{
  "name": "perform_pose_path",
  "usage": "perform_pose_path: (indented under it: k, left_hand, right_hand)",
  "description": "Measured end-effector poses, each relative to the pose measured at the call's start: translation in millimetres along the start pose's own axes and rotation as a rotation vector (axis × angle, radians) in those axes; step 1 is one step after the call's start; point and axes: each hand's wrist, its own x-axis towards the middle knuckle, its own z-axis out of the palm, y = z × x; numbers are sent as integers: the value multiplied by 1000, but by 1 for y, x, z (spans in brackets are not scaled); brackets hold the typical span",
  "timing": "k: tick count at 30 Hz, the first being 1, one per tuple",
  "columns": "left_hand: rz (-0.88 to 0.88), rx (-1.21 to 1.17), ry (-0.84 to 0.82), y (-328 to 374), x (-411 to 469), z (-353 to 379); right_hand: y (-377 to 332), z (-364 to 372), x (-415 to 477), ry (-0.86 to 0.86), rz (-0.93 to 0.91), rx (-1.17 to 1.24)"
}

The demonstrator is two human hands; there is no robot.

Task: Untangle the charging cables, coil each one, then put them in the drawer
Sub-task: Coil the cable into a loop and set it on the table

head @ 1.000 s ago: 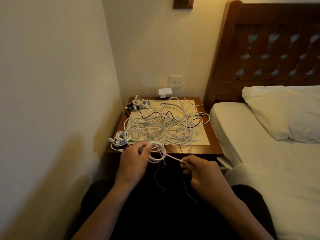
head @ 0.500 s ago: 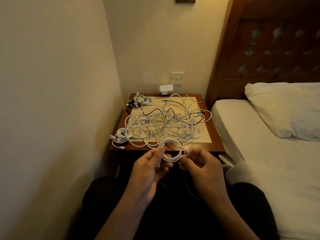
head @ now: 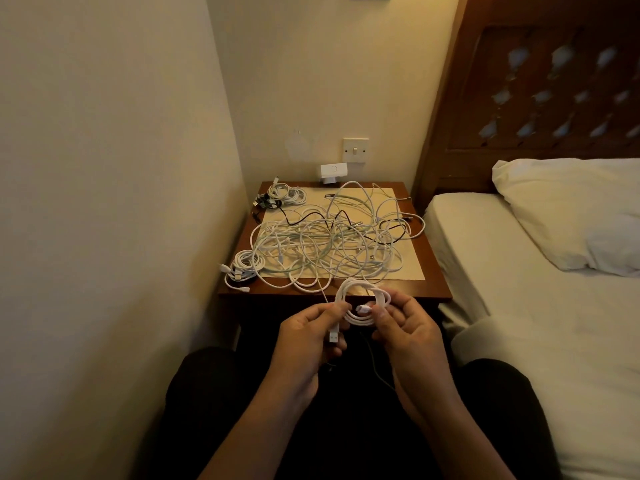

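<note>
Head: left hand (head: 308, 337), right hand (head: 405, 330) hold coil (head: 362, 320); charger (head: 333, 171) marking illegible.

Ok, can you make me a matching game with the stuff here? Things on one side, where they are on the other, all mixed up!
Things:
1. white coil
2. tangled cable pile
3. pillow
4. wall switch

Places:
A. on the bed
B. held by the left hand and right hand
C. on the wall behind the bedside table
D. spread over the bedside table's top

Pairs: 1-B, 2-D, 3-A, 4-C.
</note>
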Motion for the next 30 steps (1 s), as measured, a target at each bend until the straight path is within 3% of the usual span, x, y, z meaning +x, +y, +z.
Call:
perform_pose_path:
  k: [5, 9, 12, 20, 24, 30]
  left_hand:
    - [61, 144, 48, 0, 2, -4]
    - [84, 152, 49, 6, 1, -6]
    - [53, 100, 1, 18, 1, -12]
    - [-155, -12, -281, 31, 3, -34]
    - [-140, 124, -379, 33, 0, -38]
    - [-171, -202, -187, 26, 1, -30]
  right_hand:
    - [1, -4, 0, -153, 16, -164]
    - [7, -7, -2, -201, -126, -557]
    - [14, -9, -2, -226, -86, -722]
    - [8, -15, 2, -207, -21, -654]
    - [6, -15, 4, -186, -51, -637]
    - [11, -15, 5, -116, -6, -472]
